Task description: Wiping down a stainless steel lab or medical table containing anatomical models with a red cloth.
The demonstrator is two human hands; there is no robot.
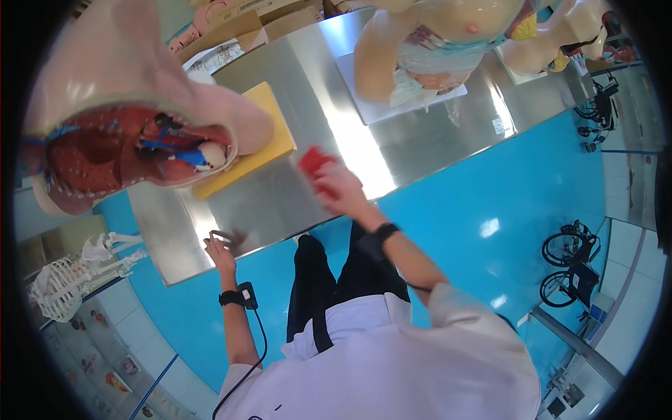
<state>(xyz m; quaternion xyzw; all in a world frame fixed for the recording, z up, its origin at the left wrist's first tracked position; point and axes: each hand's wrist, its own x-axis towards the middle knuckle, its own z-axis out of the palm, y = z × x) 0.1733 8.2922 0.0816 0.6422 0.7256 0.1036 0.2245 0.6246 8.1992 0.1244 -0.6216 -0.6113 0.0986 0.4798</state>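
Observation:
My right hand (338,186) is gripping a red object (315,160), perhaps a cloth or sponge; motion blur hides its exact kind. Under it lies the stainless-steel table (262,205), bright with reflections. At the table's near left edge, my left hand (221,254) hovers over or touches the metal with its fingers extended, and nothing shows in it. Ahead and to the left, a large anatomical torso model (210,100) has its body cavity exposed, with blue vessels and a pale organ inside. It stands on a yellow base (281,118).
A second torso model (378,63), partly wrapped in clear plastic, sits on a white base (373,113). Another model (525,52) is farther right. Cardboard boxes (236,31) are behind the table. A skeleton model (65,286) lies left; wheelchairs (569,262) stand right on blue floor.

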